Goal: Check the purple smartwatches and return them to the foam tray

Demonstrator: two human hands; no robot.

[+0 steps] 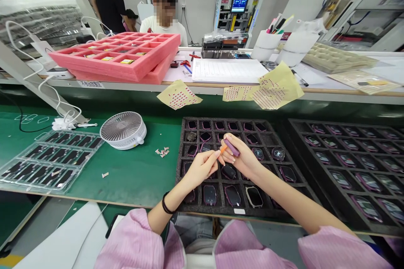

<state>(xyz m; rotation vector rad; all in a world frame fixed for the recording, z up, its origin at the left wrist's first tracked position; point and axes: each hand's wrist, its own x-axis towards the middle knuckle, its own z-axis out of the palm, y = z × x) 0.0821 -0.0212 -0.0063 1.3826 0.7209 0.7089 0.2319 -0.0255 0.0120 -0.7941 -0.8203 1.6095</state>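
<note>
A slim purple oblong piece [232, 147] lies pinched in the right grip [241, 157], slanting across the fingertips. A short orange stick [223, 149] pokes from the left grip [201, 169], its tip just beside the purple piece (whether they touch is hard to tell). Beneath both sits a black foam tray [221, 120] of square compartments, most holding dark oval pieces [210, 195] with purple rims.

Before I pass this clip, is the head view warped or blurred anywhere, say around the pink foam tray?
Head view: wide-angle warp bows the pink foam tray and green bench mat; the left hand and right hand look sharp, without motion blur.
</note>
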